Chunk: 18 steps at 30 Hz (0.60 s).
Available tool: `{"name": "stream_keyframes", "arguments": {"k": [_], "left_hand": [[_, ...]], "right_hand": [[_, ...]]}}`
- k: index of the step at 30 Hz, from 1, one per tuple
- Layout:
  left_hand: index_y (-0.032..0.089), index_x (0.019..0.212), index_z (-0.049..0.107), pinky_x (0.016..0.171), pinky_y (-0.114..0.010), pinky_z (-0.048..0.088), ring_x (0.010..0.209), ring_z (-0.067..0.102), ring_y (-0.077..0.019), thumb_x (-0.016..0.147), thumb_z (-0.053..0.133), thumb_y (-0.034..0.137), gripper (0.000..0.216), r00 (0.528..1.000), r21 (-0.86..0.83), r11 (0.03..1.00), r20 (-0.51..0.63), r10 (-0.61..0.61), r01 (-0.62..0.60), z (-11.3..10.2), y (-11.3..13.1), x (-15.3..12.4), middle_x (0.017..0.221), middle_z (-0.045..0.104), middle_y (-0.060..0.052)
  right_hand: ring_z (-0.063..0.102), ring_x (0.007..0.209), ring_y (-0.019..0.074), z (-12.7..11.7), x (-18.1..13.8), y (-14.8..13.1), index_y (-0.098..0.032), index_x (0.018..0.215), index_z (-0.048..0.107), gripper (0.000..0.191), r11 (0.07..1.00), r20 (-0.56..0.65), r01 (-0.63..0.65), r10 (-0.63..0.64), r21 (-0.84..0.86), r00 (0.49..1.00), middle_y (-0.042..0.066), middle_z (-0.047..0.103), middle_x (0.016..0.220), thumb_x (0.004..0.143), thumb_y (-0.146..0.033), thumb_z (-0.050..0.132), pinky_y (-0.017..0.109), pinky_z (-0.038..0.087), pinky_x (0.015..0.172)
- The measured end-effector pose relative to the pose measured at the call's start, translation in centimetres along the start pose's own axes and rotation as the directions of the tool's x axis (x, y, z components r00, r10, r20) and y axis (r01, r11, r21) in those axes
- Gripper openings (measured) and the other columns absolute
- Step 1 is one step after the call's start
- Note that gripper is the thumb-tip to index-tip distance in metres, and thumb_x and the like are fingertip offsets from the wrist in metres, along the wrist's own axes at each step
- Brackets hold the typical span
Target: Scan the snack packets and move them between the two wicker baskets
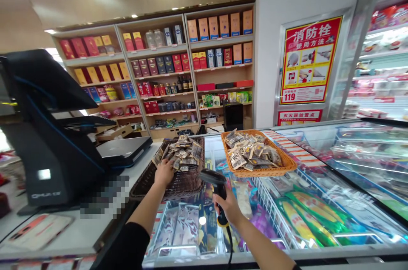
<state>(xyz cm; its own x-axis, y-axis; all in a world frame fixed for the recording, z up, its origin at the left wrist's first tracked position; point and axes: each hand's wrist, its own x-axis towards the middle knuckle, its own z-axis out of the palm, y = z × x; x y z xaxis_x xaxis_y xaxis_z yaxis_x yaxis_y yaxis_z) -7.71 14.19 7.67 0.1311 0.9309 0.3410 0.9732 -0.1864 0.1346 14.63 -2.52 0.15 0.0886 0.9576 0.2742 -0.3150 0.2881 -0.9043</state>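
Note:
My left hand [164, 172] reaches into a dark brown wicker basket [149, 180] and closes on a small snack packet [158, 156] at the edge of the pile. Several similar grey-brown packets [185, 151] fill that basket. My right hand [228, 208] grips the handle of a black barcode scanner [214, 178], whose head points toward the dark basket; its cable [230, 244] hangs down. An orange wicker basket [280, 166] of like packets stands to the right. Both baskets rest on the glass lid of a chest freezer [318, 185].
A black checkout terminal [47, 134] stands on the white counter [76, 231] at left. The freezer holds ice creams and frozen goods under sliding glass. Shelves of boxed bottles [178, 66] line the back wall. A red fire-hydrant poster [307, 61] and a chilled display [379, 57] are at right.

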Motion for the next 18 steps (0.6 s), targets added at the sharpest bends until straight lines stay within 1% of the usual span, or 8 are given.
{"name": "stream_keyframes", "arguments": {"k": [3,5,7,9,11,12,15,18], "left_hand": [[0.026,0.124,0.054,0.093,-0.048,0.035,0.118,0.039,-0.0359,0.073,0.052,0.029,0.05,0.999,0.07,0.998,0.041,-0.011,0.008,0.9,1.0,-0.2,0.137,0.041,-0.012],[0.026,0.117,0.059,0.092,-0.052,0.033,0.12,0.036,-0.0384,0.072,0.052,0.03,0.046,0.996,0.091,0.996,0.095,-0.006,-0.002,1.1,1.5,-0.3,0.136,0.042,-0.012],[0.025,0.104,0.067,0.092,-0.052,0.032,0.119,0.039,-0.0382,0.072,0.052,0.033,0.036,0.989,0.094,0.995,0.143,0.025,-0.039,0.9,1.8,-0.6,0.126,0.052,-0.013],[0.023,0.09,0.071,0.09,-0.048,0.034,0.112,0.047,-0.0354,0.073,0.05,0.04,0.031,0.985,0.074,0.995,0.169,0.046,-0.06,0.5,1.9,-0.9,0.107,0.063,-0.014],[0.02,0.08,0.071,0.086,-0.042,0.038,0.102,0.055,-0.0315,0.075,0.048,0.046,0.034,0.983,0.034,0.999,0.181,0.012,-0.019,0.1,1.8,-1.1,0.092,0.067,-0.014],[0.02,0.078,0.07,0.083,-0.039,0.041,0.097,0.058,-0.0298,0.075,0.048,0.048,0.036,0.982,0.009,1.0,0.187,-0.016,0.014,0.0,1.8,-1.2,0.089,0.067,-0.014],[0.018,0.086,0.066,0.074,-0.032,0.044,0.093,0.061,-0.0286,0.072,0.053,0.051,0.038,0.973,-0.049,0.994,0.214,-0.088,0.101,0.0,1.7,-1.2,0.094,0.067,-0.015],[0.013,0.101,0.059,0.074,-0.032,0.044,0.098,0.059,-0.0301,0.069,0.058,0.052,0.051,0.966,-0.06,0.986,0.218,-0.142,0.159,0.5,1.6,-0.9,0.104,0.064,-0.019]], "right_hand": [[0.042,0.035,0.0065,-0.5,0.1,0.4,-0.018,0.085,0.046,0.03,0.999,-0.047,-0.017,0.019,0.045,0.999,-0.007,0.05,0.054,0.073,-0.041,0.061,0.018,0.033,0.034],[0.043,0.035,0.0068,-0.7,0.1,0.5,-0.018,0.086,0.046,0.032,0.998,-0.064,-0.026,0.029,0.057,0.997,-0.006,0.051,0.055,0.073,-0.042,0.062,0.019,0.034,0.034],[0.043,0.036,0.0069,-0.7,-0.1,0.4,-0.019,0.082,0.045,0.032,0.998,-0.075,-0.026,0.03,0.054,0.997,-0.006,0.051,0.055,0.072,-0.043,0.063,0.019,0.035,0.035],[0.044,0.035,0.0069,-0.7,-0.2,0.2,-0.019,0.078,0.044,0.032,0.999,-0.084,-0.024,0.028,0.048,0.996,-0.006,0.052,0.055,0.071,-0.043,0.064,0.019,0.035,0.035],[0.044,0.036,0.007,-0.6,-0.4,-0.1,-0.019,0.077,0.044,0.033,0.998,-0.098,-0.024,0.029,0.053,0.995,-0.006,0.052,0.055,0.07,-0.043,0.065,0.02,0.035,0.035],[0.044,0.036,0.0072,-0.6,-0.5,-0.1,-0.019,0.078,0.044,0.034,0.998,-0.103,-0.028,0.034,0.058,0.994,-0.006,0.052,0.055,0.069,-0.043,0.066,0.02,0.035,0.035],[0.045,0.036,0.0073,-0.7,-0.7,-0.2,-0.019,0.078,0.043,0.035,0.998,-0.108,-0.041,0.047,0.057,0.993,-0.006,0.052,0.055,0.069,-0.044,0.066,0.02,0.035,0.034],[0.044,0.035,0.0071,-0.8,-0.8,-0.3,-0.019,0.076,0.042,0.034,0.999,-0.1,-0.033,0.036,0.034,0.994,-0.006,0.052,0.055,0.07,-0.044,0.065,0.02,0.036,0.034]]}}
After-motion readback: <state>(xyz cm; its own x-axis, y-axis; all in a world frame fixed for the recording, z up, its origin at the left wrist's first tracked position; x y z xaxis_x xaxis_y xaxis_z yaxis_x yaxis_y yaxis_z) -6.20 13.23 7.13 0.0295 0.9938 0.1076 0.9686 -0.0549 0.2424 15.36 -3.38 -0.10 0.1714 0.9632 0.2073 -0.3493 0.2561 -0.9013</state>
